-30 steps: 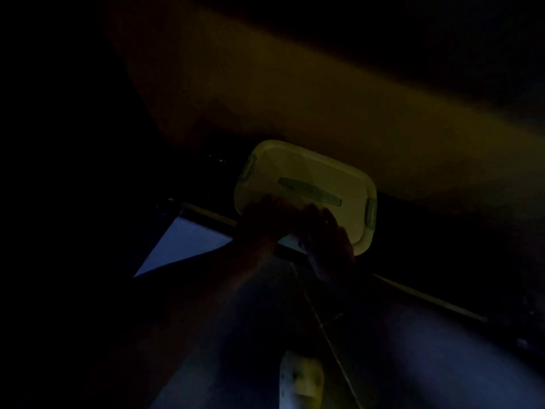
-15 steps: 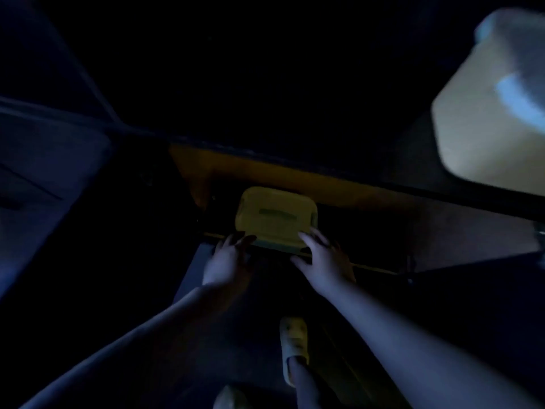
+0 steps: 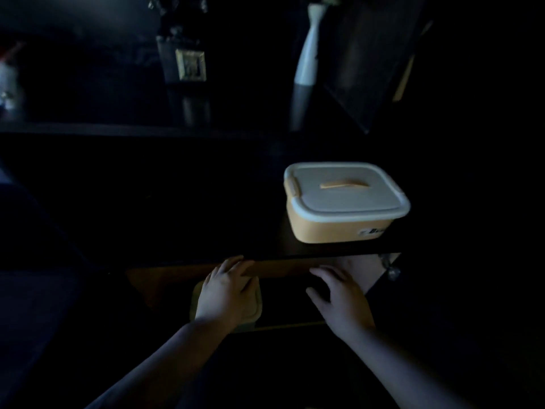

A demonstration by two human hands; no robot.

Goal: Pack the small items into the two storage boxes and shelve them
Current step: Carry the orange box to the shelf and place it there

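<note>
The scene is very dark. A yellow storage box (image 3: 339, 228) with a white clipped lid and a yellow handle stands on a dark shelf top (image 3: 295, 246) at the right. A second pale yellow box (image 3: 253, 314) sits on the low shelf beneath, mostly hidden behind my left hand (image 3: 227, 293), which hovers over it with fingers spread. My right hand (image 3: 339, 299) is open too, to the right of that box, holding nothing. Both hands are close to the front edge of the dark shelf top.
On the back surface stand a white bottle-shaped vase (image 3: 308, 45), a dark vase with a framed label (image 3: 190, 64) and a dark panel (image 3: 371, 69) leaning at the right. A small clear knob (image 3: 390, 268) hangs under the shelf's right end.
My view has lifted from the low shelf to the shelf top, bringing the second box into sight. Both hands have let go of the lower box and drawn back, fingers spread.
</note>
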